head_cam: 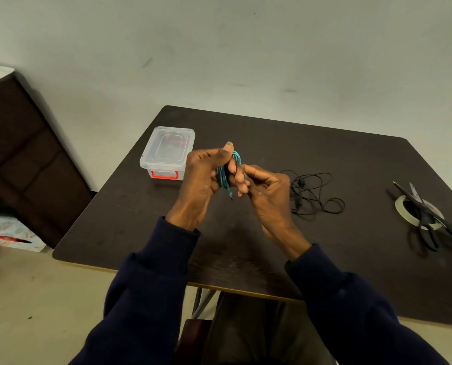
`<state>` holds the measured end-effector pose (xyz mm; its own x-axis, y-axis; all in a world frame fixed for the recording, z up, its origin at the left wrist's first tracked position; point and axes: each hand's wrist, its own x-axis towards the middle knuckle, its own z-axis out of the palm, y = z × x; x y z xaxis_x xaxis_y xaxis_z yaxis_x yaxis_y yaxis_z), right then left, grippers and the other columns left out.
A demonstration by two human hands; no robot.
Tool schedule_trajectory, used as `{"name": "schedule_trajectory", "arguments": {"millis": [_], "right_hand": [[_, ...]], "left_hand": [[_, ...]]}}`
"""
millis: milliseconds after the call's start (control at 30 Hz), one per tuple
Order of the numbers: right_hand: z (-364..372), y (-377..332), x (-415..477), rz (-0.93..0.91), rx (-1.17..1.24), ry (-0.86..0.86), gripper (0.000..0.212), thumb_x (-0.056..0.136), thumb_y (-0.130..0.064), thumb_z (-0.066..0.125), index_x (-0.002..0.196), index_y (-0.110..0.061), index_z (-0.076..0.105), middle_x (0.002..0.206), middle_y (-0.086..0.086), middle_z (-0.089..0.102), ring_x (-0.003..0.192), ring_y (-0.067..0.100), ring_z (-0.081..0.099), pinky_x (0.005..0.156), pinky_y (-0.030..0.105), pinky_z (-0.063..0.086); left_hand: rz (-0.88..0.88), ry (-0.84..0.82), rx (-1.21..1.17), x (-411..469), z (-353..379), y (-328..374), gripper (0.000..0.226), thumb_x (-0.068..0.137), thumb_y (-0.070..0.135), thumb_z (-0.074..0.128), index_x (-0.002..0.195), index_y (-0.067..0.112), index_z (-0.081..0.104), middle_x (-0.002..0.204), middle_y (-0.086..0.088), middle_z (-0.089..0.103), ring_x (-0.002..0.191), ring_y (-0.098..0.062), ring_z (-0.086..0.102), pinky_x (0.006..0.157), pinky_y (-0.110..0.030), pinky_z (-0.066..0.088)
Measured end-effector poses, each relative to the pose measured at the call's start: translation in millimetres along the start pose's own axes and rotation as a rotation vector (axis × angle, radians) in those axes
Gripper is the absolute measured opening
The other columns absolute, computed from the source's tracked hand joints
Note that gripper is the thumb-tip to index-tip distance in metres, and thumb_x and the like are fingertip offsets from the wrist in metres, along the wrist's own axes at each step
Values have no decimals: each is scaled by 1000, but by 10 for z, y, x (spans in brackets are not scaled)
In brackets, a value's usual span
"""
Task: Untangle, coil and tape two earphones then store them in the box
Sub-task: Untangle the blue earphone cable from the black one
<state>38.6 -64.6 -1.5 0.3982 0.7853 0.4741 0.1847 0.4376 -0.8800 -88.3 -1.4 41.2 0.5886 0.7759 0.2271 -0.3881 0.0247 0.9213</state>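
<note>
Left hand (202, 177) grips the teal coil (223, 175), right hand (265, 191) pinches it; loosen up and it springs apart before tape (404, 209).

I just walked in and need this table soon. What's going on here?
A person is coiling a teal earphone: the left hand holds the bundle while the right hand works at it, plug dangling below. A black earphone lies loose on the table. Scissors rest across a tape roll. The clear box sits closed.
</note>
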Motion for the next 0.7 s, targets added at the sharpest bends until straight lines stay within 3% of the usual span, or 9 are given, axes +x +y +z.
{"name": "schedule_trajectory", "arguments": {"millis": [133,300,400,467,567,700], "right_hand": [[-114,53,56,-71,-112,-37,15,95,-3,67,106,3,75,89,14,74,73,23,67,59,32,52],[-136,106,7,-48,-148,34,15,93,-2,69,106,2,76,89,12,74,74,14,68,64,24,53],[-210,41,44,-45,-142,115,15,92,-3,72,105,3,76,90,14,75,72,11,70,64,23,56],[-293,-17,76,-58,-207,89,15,91,-7,74,103,2,77,86,13,74,64,12,68,61,23,55],[-385,-58,67,-15,-265,30,13,91,-9,74,100,-1,78,84,10,74,58,15,66,58,27,56],[-439,-28,8,75,-225,0,15,90,-11,76,100,0,78,87,9,76,58,22,66,60,35,59]], "left_hand": [[41,92,116,18,57,-81,42,106,24,47,70,4,55,62,-12,59,50,-17,46,54,-27,43],[122,114,253,23,159,-195,43,105,25,51,70,1,61,67,-14,61,60,-16,54,60,-25,47],[205,150,383,73,77,-297,39,104,30,51,72,11,63,79,-14,60,75,-23,60,71,-33,52],[135,117,294,81,39,-295,37,103,35,50,78,11,63,82,-13,55,79,-25,55,78,-37,50],[39,60,204,76,96,-290,43,97,45,46,76,10,58,76,-7,48,74,-15,46,74,-25,47],[-60,-10,168,85,29,-293,43,95,46,48,75,11,60,75,-1,58,80,-14,55,84,-29,50]]}}
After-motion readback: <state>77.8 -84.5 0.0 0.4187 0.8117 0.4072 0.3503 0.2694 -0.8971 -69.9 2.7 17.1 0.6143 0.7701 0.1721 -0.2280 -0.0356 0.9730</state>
